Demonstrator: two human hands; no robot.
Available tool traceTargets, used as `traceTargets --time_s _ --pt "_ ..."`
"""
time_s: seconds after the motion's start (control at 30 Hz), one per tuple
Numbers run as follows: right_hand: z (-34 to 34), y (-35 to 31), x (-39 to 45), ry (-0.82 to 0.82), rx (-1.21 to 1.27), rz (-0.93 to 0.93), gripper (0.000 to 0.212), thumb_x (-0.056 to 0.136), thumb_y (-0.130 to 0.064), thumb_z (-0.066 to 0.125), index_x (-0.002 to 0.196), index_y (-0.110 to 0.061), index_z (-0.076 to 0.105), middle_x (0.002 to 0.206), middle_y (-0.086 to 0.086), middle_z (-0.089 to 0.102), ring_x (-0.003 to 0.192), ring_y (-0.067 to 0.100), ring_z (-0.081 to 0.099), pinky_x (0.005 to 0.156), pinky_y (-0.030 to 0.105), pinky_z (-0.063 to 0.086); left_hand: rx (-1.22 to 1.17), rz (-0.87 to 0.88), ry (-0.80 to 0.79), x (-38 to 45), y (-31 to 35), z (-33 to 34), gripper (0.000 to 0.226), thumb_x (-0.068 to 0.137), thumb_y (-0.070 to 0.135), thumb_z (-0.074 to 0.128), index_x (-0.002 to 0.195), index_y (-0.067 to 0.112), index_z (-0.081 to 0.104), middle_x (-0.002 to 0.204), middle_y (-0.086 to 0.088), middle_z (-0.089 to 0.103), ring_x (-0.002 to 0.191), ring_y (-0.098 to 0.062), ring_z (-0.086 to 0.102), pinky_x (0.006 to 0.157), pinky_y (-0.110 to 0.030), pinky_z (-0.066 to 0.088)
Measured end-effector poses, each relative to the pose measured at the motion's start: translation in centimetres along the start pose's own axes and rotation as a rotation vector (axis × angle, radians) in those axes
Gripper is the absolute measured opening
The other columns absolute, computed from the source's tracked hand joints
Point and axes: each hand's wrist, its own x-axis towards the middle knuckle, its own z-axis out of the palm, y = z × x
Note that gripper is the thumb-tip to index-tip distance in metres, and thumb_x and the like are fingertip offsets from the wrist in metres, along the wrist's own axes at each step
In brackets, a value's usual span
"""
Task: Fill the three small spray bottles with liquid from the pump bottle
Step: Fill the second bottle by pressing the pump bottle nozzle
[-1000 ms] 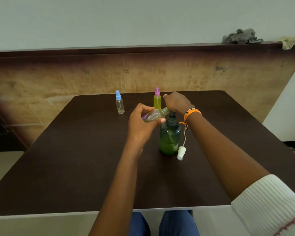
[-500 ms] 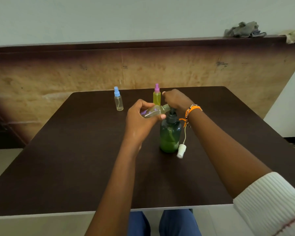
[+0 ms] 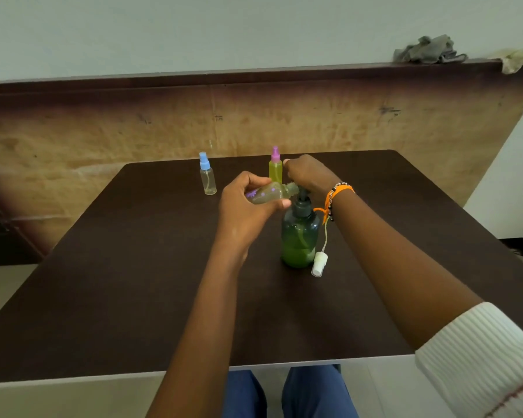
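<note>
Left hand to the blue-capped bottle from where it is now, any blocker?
Probably not: the blue-capped bottle stands alone on the table, with bare surface between it and the left hand. But that hand grips the open small bottle, so it isn't free.

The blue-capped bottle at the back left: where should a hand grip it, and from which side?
Grip the blue-capped bottle round its clear straight body, below the cap, coming from the near left side. It stands upright and alone, so that side looks open; the narrow cap likely gives less hold.
</note>
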Motion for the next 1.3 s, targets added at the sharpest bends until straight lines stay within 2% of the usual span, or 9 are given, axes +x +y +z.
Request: traceTargets --time_s 0.13,0.23,0.37,0.57,0.67,0.87,1.0,1.13,1.3 --pt "0.4 0.5 0.1 0.005 -0.086 0.053 0.039 0.1 -0.026 0.029 0.101 -0.002 0.06 0.068 0.003 0.047 0.063 0.018 0.045 0.069 0.032 0.035 0.0 -0.005 0.009 -0.1 -0.4 0.2 0.032 0.064 0.001 0.082 0.079 0.018 0.059 0.085 0.01 0.064 0.067 0.01 0.059 0.062 -0.006 0.046" --pt "0.4 1.4 0.4 0.053 -0.089 0.064 0.033 0.098 -0.025 0.034 0.089 -0.003 0.058 0.074 0.006 0.052 0.072 0.023 0.052 0.069 0.032 0.037 -0.007 -0.017 0.013 -0.4 -0.8 0.4 0.032 0.064 0.0 0.081 0.079 0.017 0.058 0.084 0.01 0.064 0.065 0.014 0.059 0.059 -0.004 0.044" --pt "0.2 0.8 0.0 0.099 -0.063 0.025 0.041 0.097 -0.042 0.033 0.09 -0.008 0.054 0.096 0.013 0.058 0.096 0.031 0.057 0.093 0.044 0.045 -0.005 -0.02 0.008 -0.3 -0.6 0.1 0.032 0.064 0.003 0.082 0.082 0.018 0.061 0.086 0.011 0.065 0.067 0.013 0.059 0.061 -0.005 0.045" --pt "0.1 0.0 -0.2 -0.007 -0.017 0.017 0.044 0.099 -0.031 0.032 0.101 0.001 0.061 0.077 0.011 0.054 0.081 0.027 0.051 0.076 0.038 0.043 -0.002 0.0 0.012 -0.1 -0.4 0.1 0.032 0.063 0.002 0.082 0.082 0.016 0.06 0.085 0.01 0.065 0.068 0.013 0.059 0.061 -0.005 0.045" --pt "0.4 0.8 -0.2 0.049 -0.049 0.06 0.032 0.099 -0.019 0.032 0.1 -0.001 0.058 0.087 0.012 0.052 0.081 0.025 0.05 0.07 0.032 0.036 0.007 -0.009 0.006 -0.3 -1.0 0.2 0.033 0.064 0.002 0.082 0.082 0.017 0.059 0.086 0.011 0.064 0.069 0.014 0.059 0.062 -0.004 0.045" --pt "0.2 0.3 -0.9 0.144 -0.078 0.023 0.044 0.096 -0.043 0.033 0.104 -0.008 0.059 0.109 0.014 0.061 0.103 0.033 0.056 0.1 0.049 0.039 -0.008 -0.013 0.006 -0.1 -0.7 0.2 0.033 0.064 0.002 0.082 0.081 0.018 0.059 0.085 0.011 0.064 0.067 0.014 0.058 0.061 -0.004 0.044" --pt "0.0 -0.1 -0.8 0.169 -0.123 -0.01 0.044 0.096 -0.044 0.031 0.082 -0.009 0.053 0.1 0.013 0.06 0.096 0.032 0.055 0.1 0.05 0.039 -0.006 -0.003 0.016 0.3 -0.5 0.1 0.033 0.064 0.003 0.082 0.082 0.019 0.059 0.086 0.011 0.064 0.067 0.014 0.058 0.062 -0.005 0.044" --pt "0.2 0.9 -0.6 0.141 -0.054 0.025 0.037 0.095 -0.038 0.037 0.087 -0.006 0.055 0.096 0.011 0.06 0.092 0.029 0.057 0.092 0.045 0.044 -0.012 -0.017 0.006 -0.1 -1.1 0.2 0.033 0.065 0.002 0.082 0.081 0.019 0.058 0.086 0.011 0.063 0.067 0.014 0.058 0.061 -0.004 0.044" --pt "0.2 0.7 -1.1 0.151 -0.123 0.022 0.031 0.095 -0.035 0.034 0.093 -0.011 0.053 0.109 0.015 0.061 0.102 0.034 0.056 0.1 0.051 0.039 -0.019 -0.015 -0.003 -0.1 -1.1 0.1 0.032 0.065 0.002 0.082 0.084 0.017 0.06 0.086 0.011 0.064 0.068 0.015 0.059 0.061 -0.004 0.045"
